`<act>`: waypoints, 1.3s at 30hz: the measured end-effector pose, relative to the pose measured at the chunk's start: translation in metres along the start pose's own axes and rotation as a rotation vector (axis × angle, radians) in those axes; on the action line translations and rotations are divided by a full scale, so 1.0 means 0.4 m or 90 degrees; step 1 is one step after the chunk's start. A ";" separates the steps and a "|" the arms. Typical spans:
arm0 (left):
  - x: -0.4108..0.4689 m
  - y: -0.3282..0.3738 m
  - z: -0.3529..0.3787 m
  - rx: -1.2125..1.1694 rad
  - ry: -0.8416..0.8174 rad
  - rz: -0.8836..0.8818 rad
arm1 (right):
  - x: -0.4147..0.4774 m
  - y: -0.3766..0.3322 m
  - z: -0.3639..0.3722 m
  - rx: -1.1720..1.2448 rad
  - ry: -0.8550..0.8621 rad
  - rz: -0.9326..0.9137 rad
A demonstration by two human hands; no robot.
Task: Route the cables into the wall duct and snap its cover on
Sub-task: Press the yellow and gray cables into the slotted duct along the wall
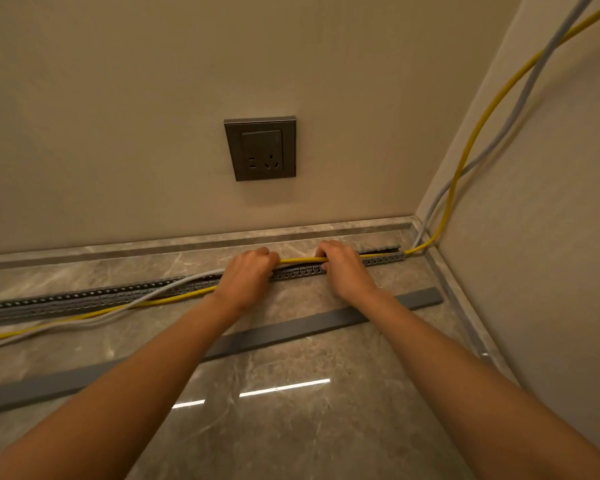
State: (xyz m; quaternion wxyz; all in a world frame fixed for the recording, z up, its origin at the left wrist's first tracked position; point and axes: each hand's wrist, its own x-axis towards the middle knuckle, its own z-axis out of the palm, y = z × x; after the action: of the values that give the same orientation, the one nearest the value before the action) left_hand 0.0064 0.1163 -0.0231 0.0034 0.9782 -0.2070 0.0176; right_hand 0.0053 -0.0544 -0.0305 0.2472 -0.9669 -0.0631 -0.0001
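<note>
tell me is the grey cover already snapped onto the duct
No, the grey cover lies loose on the floor, apart from the slotted duct.

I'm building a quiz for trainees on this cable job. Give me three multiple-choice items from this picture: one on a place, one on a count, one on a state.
1. Where does the duct cover lie?
A. snapped on the duct
B. loose on the floor, nearer the camera than the duct
C. leaning on the wall

2. How many cables run down the right wall into the corner?
A. one
B. two
C. four

3. What is the yellow cable's state between the hands?
A. held over the duct by both hands
B. lying untouched
C. cut in two

Answers:
1 B: it lies apart from the slotted duct.
2 B: one yellow cable, one grey cable.
3 A: the left hand and right hand both grip it.
</note>
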 end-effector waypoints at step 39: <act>0.028 0.082 0.041 0.071 0.096 0.146 | -0.030 0.033 0.007 0.037 0.024 0.039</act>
State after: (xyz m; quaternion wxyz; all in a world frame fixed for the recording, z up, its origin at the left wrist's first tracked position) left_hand 0.0039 0.0814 -0.0392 -0.0372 0.9426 -0.3156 0.1025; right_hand -0.0049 -0.0662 -0.0395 0.2765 -0.9606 -0.0288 -0.0086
